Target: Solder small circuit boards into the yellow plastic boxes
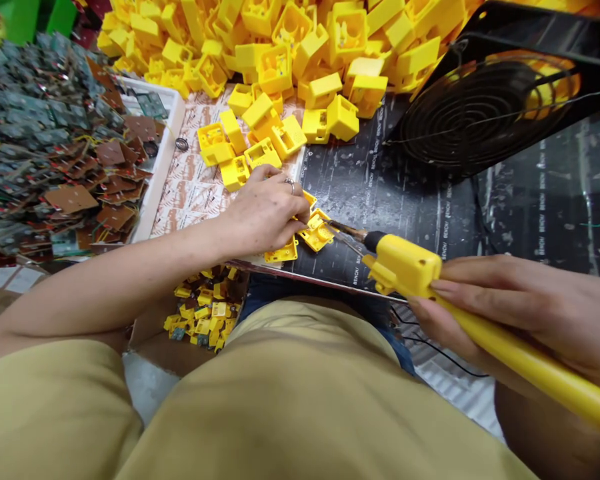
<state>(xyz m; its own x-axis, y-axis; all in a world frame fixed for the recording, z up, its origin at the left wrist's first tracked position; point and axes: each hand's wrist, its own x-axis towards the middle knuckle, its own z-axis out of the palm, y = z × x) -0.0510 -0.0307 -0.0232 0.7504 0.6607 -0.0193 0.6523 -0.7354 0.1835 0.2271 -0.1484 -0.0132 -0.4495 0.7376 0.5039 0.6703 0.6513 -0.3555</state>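
Note:
My left hand (273,210), a ring on one finger, reaches over the bench edge with its fingers pinched at a small open yellow plastic housing (317,231). A second yellow housing piece (283,253) lies below the fingers, partly covered by them. My right hand (525,313) is closed around a yellow soldering iron (410,263) with a long handle and a black collar. Its thin metal tip points left and meets the right edge of the pinched housing. A thin rod runs beneath the tip.
Yellow housings (275,67) are heaped along the back, several lying nearer. A white tray (167,153) at left overflows with circuit boards (75,200). A black fan (467,113) stands back right. Below the edge, a cardboard box (165,350) contains yellow parts.

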